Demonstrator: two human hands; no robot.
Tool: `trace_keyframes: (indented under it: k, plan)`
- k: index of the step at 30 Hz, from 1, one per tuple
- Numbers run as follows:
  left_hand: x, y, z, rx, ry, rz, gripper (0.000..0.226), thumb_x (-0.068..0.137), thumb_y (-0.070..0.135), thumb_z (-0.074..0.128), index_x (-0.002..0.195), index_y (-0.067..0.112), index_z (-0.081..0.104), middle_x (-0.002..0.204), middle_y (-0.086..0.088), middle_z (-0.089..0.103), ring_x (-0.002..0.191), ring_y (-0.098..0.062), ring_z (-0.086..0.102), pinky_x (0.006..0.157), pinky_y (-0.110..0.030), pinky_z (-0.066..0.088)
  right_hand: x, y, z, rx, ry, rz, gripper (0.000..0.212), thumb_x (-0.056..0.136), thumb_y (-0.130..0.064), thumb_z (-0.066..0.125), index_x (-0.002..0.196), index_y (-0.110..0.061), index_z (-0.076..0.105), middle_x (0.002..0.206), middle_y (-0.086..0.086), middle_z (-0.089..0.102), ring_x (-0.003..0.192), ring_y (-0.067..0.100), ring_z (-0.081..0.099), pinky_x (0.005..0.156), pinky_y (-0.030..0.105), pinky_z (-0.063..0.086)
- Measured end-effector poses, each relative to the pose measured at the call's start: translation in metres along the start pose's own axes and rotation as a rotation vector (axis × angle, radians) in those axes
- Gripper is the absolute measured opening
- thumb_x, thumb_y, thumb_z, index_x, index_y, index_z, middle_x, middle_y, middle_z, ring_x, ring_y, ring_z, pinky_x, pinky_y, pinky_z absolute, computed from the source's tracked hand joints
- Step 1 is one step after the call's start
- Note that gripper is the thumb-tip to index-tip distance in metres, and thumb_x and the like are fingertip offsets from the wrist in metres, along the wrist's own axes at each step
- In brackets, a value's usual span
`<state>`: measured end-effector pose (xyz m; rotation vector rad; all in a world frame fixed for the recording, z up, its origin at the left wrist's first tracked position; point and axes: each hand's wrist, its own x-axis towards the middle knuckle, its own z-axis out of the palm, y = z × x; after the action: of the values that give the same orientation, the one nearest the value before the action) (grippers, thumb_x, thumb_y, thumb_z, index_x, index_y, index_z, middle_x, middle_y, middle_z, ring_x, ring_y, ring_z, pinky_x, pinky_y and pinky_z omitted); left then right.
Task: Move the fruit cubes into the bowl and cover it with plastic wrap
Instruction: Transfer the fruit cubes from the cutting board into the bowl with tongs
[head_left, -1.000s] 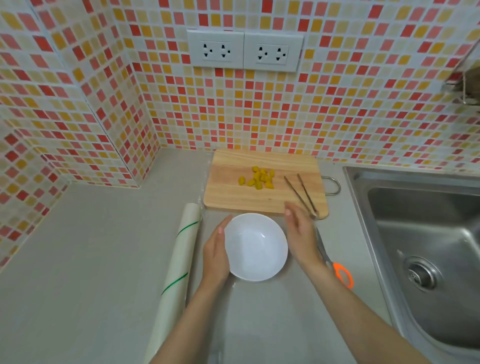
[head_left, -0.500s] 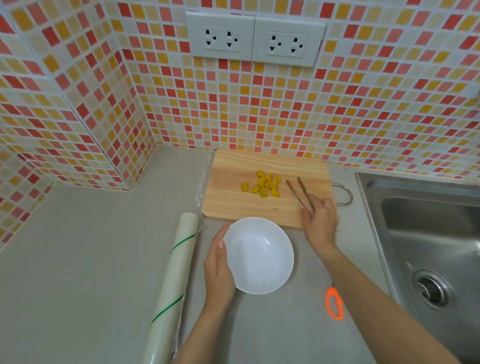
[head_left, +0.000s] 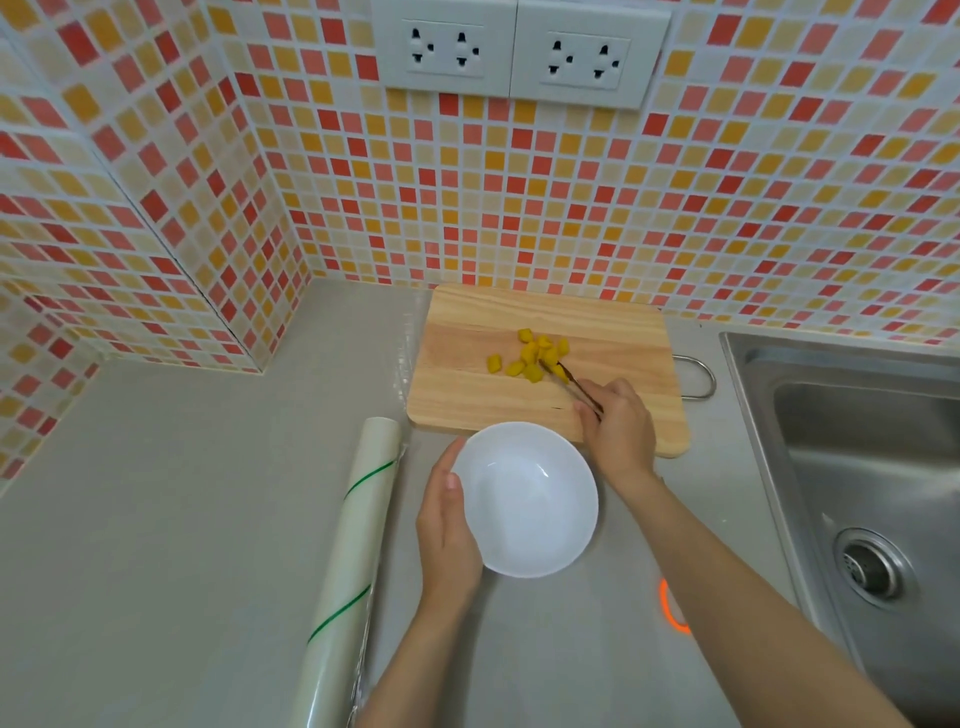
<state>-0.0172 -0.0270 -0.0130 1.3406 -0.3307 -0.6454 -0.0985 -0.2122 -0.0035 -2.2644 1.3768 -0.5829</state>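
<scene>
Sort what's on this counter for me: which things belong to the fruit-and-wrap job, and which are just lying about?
Belongs to the job:
- fruit cubes on the cutting board
- tongs in the right hand
- white bowl, empty, steadied by the left hand
- plastic wrap roll

Lying about:
- orange-handled scissors, mostly hidden behind the right forearm
- sink
- wall sockets

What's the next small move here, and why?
Probably pinch one cube and carry it over: the right hand has the tongs tips in the fruit cubes, the bowl is empty, and the left hand steadies it.
</scene>
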Motion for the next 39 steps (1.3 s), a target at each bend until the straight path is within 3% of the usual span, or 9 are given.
trace_keyframes:
  k: [5, 10, 16, 20, 25, 30, 33, 39]
  plan:
    - [0.0, -0.001, 0.0, 0.006, -0.01, -0.001, 0.033, 0.092, 0.041, 0.037, 0.117, 0.04, 0.059, 0.121, 0.02, 0.064, 0.117, -0.002, 0.057, 0.09, -0.016, 0.047, -0.028, -0.004, -0.013, 0.166, 0.078, -0.002, 0.032, 0.086, -0.01, 0.06, 0.118, -0.012, 0.065, 0.085, 0.012, 0.057, 0.082, 0.031, 0.059, 0.073, 0.035, 0.047]
    - [0.0, 0.002, 0.0, 0.02, -0.008, 0.01, 0.033, 0.092, 0.039, 0.037, 0.117, 0.038, 0.058, 0.113, 0.028, 0.065, 0.11, 0.004, 0.058, 0.084, -0.011, 0.047, -0.086, -0.016, -0.041, 0.346, 0.136, -0.068, 0.033, 0.084, -0.008, 0.063, 0.117, -0.013, 0.065, 0.081, 0.004, 0.055, 0.076, 0.018, 0.057, 0.068, 0.013, 0.041]
    - [0.0, 0.0, -0.001, 0.026, -0.02, 0.016, 0.035, 0.094, 0.036, 0.037, 0.124, 0.029, 0.055, 0.11, 0.031, 0.065, 0.106, 0.008, 0.059, 0.081, -0.008, 0.045, -0.131, -0.011, -0.076, 0.089, -0.148, -0.237, 0.036, 0.083, -0.015, 0.067, 0.118, -0.022, 0.065, 0.083, -0.002, 0.052, 0.079, 0.019, 0.054, 0.07, 0.038, 0.048]
    - [0.0, -0.002, -0.002, 0.03, -0.018, 0.04, 0.037, 0.094, 0.034, 0.038, 0.127, 0.023, 0.053, 0.108, 0.033, 0.065, 0.104, 0.01, 0.059, 0.079, -0.006, 0.045, -0.12, -0.01, -0.078, 0.122, -0.109, -0.242, 0.042, 0.081, -0.017, 0.07, 0.122, -0.018, 0.062, 0.085, 0.0, 0.049, 0.08, 0.023, 0.054, 0.073, 0.036, 0.047]
    - [0.0, -0.003, -0.002, 0.018, -0.009, 0.034, 0.038, 0.093, 0.034, 0.04, 0.126, 0.024, 0.055, 0.111, 0.028, 0.066, 0.107, 0.007, 0.059, 0.081, -0.008, 0.046, -0.062, -0.006, -0.056, 0.239, -0.005, -0.059, 0.044, 0.082, -0.017, 0.069, 0.124, -0.014, 0.06, 0.087, 0.001, 0.047, 0.081, 0.013, 0.048, 0.069, 0.014, 0.031]
    - [0.0, -0.002, -0.001, 0.019, -0.006, 0.026, 0.04, 0.093, 0.035, 0.041, 0.128, 0.023, 0.056, 0.119, 0.018, 0.064, 0.112, 0.003, 0.058, 0.085, -0.01, 0.046, -0.009, -0.007, -0.023, 0.119, -0.122, -0.016, 0.043, 0.084, -0.024, 0.064, 0.127, -0.022, 0.058, 0.089, 0.006, 0.046, 0.09, 0.025, 0.055, 0.069, 0.025, 0.036]
    - [0.0, -0.003, -0.002, 0.034, -0.012, 0.02, 0.041, 0.092, 0.037, 0.041, 0.129, 0.025, 0.055, 0.12, 0.019, 0.064, 0.114, 0.0, 0.058, 0.086, -0.011, 0.047, 0.009, -0.008, -0.011, 0.074, -0.214, -0.022, 0.045, 0.084, -0.027, 0.064, 0.129, -0.022, 0.056, 0.1, 0.013, 0.053, 0.1, 0.028, 0.055, 0.078, 0.028, 0.04]
    - [0.002, -0.003, -0.002, 0.049, -0.019, 0.016, 0.035, 0.092, 0.037, 0.042, 0.124, 0.032, 0.057, 0.118, 0.024, 0.064, 0.113, 0.002, 0.058, 0.086, -0.011, 0.047, 0.02, -0.011, -0.004, -0.028, -0.204, -0.11, 0.037, 0.087, -0.024, 0.061, 0.124, -0.022, 0.06, 0.1, 0.015, 0.057, 0.1, 0.031, 0.055, 0.082, 0.034, 0.042]
